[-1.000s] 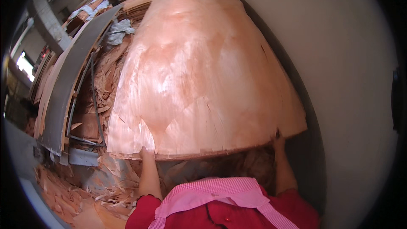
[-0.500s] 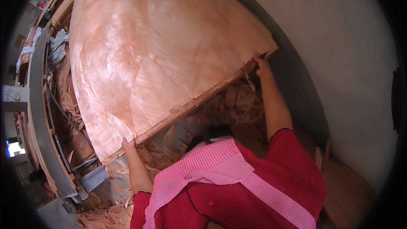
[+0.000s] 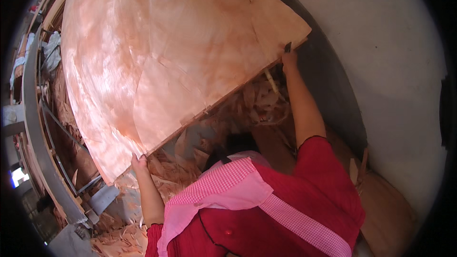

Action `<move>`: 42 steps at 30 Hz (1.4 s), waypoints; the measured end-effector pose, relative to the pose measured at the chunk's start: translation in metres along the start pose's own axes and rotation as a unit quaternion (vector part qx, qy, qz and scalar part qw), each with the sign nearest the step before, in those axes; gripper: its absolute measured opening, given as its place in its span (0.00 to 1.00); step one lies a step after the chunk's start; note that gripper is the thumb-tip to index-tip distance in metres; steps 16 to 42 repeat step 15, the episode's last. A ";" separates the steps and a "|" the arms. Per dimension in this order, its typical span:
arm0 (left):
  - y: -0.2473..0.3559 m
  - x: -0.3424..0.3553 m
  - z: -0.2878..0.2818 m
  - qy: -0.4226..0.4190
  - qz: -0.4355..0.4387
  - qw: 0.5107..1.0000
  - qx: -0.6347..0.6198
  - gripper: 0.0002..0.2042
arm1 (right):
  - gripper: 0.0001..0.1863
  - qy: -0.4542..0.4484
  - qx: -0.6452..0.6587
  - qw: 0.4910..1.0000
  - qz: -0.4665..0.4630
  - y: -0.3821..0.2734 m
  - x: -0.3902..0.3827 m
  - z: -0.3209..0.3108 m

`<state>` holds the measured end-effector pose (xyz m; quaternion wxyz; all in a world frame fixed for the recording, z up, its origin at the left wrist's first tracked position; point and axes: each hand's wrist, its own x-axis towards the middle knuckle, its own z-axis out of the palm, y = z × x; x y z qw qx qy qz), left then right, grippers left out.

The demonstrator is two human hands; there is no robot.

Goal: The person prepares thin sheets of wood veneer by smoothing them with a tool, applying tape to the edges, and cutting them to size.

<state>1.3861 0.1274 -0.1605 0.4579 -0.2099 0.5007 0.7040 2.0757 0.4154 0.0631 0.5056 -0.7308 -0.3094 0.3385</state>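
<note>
Head view: a person holds a large, thin sheet of reddish wood veneer (image 3: 166,52) by its near edge with both hands.

The sheet fills the upper left of the picture, its near edge running aslant from lower left to upper right. The left hand (image 3: 139,163) grips the lower left end of that edge, fingers closed over it; the right hand (image 3: 289,58) pinches the edge near the upper right corner. Below the edge lie loose veneer scraps (image 3: 247,104). A grey metal frame (image 3: 35,128) curves along the left, and a pale wall (image 3: 381,52) stands on the right.
</note>
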 end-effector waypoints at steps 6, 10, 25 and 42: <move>0.006 -0.008 0.012 -0.074 -0.020 0.997 -0.022 0.15 | 0.19 -0.016 0.086 0.995 0.042 0.006 0.017 0.006; -0.014 -0.025 0.019 0.007 0.019 0.998 -0.066 0.14 | 0.19 -0.009 0.075 0.991 0.109 0.021 0.023 -0.004; -0.023 -0.031 0.023 0.032 0.038 0.998 -0.034 0.14 | 0.20 -0.029 0.059 0.992 0.112 0.036 0.049 -0.003; -0.023 -0.031 0.023 0.032 0.038 0.998 -0.034 0.14 | 0.20 -0.029 0.059 0.992 0.112 0.036 0.049 -0.003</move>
